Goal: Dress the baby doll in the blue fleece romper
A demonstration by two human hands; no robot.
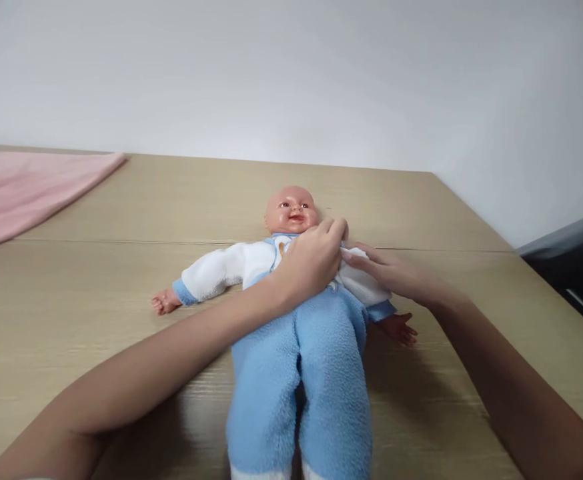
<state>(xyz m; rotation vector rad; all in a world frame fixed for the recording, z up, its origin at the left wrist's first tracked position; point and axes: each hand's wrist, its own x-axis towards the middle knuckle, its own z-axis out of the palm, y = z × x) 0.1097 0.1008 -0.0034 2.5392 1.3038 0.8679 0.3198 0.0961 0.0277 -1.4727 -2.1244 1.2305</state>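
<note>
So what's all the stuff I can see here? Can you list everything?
doll: one, blue and white fleece suit, on its back in the middle of the table
blanket: one, pink, far left of the table
table: one, light wood, under everything
wall: one, white, behind the table
dark object: one, black, right edge, unclear what it is
left hand: one, on the doll's chest, fingers curled at the collar
right hand: one, fingers flat on the doll's shoulder

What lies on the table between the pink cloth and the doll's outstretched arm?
Nothing: in the head view only bare wooden table separates the pink cloth from the doll; both hands, left hand and right hand, rest on its chest.
</note>
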